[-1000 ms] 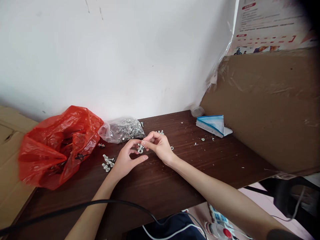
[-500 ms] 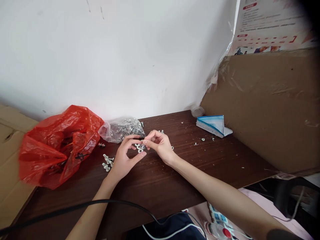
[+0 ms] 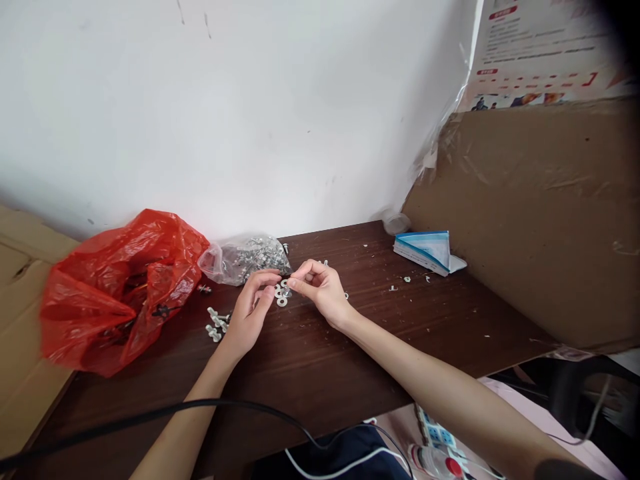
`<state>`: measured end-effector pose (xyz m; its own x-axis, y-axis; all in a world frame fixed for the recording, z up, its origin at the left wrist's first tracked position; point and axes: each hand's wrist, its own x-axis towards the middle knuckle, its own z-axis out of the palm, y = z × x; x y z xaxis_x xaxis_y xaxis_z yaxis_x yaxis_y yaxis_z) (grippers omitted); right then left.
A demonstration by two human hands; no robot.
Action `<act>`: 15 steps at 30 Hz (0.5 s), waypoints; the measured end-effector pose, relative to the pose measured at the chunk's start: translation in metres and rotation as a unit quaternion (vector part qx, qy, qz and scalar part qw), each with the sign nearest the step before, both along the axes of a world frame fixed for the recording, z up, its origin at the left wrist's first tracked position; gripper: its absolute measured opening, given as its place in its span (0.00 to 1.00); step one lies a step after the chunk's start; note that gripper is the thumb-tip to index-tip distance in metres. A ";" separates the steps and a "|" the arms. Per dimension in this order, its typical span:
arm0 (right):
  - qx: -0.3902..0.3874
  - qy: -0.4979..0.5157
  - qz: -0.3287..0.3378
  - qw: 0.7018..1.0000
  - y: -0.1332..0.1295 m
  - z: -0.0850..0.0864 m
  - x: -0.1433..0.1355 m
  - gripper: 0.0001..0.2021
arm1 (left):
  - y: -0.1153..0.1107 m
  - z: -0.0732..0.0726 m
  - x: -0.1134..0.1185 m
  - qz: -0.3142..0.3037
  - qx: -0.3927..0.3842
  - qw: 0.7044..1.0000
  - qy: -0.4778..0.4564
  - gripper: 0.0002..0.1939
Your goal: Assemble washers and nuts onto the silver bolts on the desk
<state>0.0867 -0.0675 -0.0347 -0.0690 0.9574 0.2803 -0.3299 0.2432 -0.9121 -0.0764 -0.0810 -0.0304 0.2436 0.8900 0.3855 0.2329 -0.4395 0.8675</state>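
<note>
My right hand (image 3: 320,290) is closed in a pinch above the dark table, and whatever lies between its thumb and fingertips is too small to name. Just left of it, my left hand (image 3: 251,308) has its fingers bent and its thumb a little apart from them; nothing shows between them. Several pale washers (image 3: 282,302) lie on the table between the hands. Beyond the left hand rests a clear bag of small metal parts (image 3: 260,257). White-headed bolts (image 3: 215,325) lie left of the left wrist.
A red plastic bag (image 3: 120,287) stands on the table (image 3: 310,373) at the left. A blue and white packet (image 3: 425,250) lies near a large cardboard box (image 3: 540,220) on the right. A black cable (image 3: 240,403) crosses in front.
My left thumb has moved up toward its fingers, narrowing the gap, and the washers show more fully. My right hand has barely moved.
</note>
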 end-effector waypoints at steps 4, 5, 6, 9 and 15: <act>0.004 -0.006 -0.003 1.000 0.000 0.001 0.000 0.16 | 0.001 -0.002 0.000 -0.020 -0.017 1.000 -0.002 0.20; 0.004 -0.006 -0.004 1.000 0.000 0.000 0.000 0.15 | 0.001 -0.002 0.000 -0.017 -0.016 1.000 -0.009 0.20; 0.005 -0.006 -0.005 1.000 0.000 0.000 0.000 0.15 | 0.002 -0.003 -0.001 -0.015 -0.011 1.000 -0.016 0.20; 0.009 -0.006 -0.006 1.000 0.000 -0.001 0.000 0.15 | 0.002 -0.003 -0.002 -0.033 -0.011 0.999 -0.010 0.21; 0.005 -0.012 -0.006 1.000 0.000 -0.002 0.000 0.16 | 0.003 -0.004 -0.002 -0.028 -0.026 0.999 -0.018 0.22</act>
<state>0.0864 -0.0674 -0.0367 -0.0639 0.9554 0.2882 -0.3049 0.2563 -0.9173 -0.0785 -0.0781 -0.0347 0.2808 0.8942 0.3488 0.1763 -0.4053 0.8970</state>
